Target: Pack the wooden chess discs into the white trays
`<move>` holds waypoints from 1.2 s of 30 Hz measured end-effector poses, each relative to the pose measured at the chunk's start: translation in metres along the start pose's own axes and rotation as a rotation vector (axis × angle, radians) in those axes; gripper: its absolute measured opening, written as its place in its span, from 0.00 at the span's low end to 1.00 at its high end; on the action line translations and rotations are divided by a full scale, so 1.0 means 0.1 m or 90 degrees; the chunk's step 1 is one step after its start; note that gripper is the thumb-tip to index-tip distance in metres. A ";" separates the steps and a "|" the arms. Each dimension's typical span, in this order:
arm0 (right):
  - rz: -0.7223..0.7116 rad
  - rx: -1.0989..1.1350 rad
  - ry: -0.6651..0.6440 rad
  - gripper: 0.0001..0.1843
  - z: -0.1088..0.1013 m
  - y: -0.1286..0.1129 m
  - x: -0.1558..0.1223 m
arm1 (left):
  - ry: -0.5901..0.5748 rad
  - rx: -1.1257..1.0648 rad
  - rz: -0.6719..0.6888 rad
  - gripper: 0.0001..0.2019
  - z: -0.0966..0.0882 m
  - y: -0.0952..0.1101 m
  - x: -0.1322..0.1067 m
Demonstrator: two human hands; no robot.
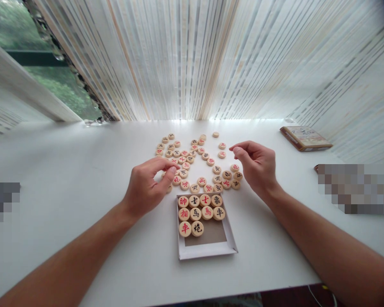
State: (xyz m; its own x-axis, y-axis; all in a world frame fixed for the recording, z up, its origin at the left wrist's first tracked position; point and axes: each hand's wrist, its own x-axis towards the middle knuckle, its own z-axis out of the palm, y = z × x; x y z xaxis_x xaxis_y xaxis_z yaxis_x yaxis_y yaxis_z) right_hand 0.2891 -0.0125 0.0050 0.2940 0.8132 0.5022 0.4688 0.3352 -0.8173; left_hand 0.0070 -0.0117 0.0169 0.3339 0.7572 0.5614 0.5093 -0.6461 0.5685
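Several round wooden chess discs (pixel 195 164) with red or black characters lie scattered in the middle of the white table (pixel 67 179). In front of them sits a shallow white box tray (pixel 208 251) with several discs laid in rows inside. My left hand (pixel 147 187) hovers just left of the tray's far edge, fingers curled, thumb and forefinger pinched over the discs; what they hold is hidden. My right hand (pixel 257 166) hangs above the right side of the scatter, fingers curled in a pinch, nothing plainly visible in it.
A brown box lid (pixel 305 138) lies at the far right near the striped curtain (pixel 211 59). A window opening (pixel 51 81) shows at the far left. The table's near edge runs along the bottom right.
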 end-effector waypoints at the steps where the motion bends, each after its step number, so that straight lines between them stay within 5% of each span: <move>1: -0.001 -0.003 -0.002 0.09 0.00 0.00 0.00 | -0.001 0.002 0.000 0.09 0.00 0.00 0.00; 36: 0.012 -0.023 -0.051 0.08 0.00 0.02 -0.04 | -0.013 0.004 0.013 0.09 0.02 -0.01 -0.01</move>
State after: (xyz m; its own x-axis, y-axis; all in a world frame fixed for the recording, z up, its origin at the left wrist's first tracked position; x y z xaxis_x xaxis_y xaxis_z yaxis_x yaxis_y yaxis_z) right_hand 0.2891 -0.0152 0.0018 0.2362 0.8553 0.4613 0.4933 0.3034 -0.8152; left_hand 0.0079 -0.0114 0.0143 0.3601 0.7452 0.5613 0.5071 -0.6613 0.5528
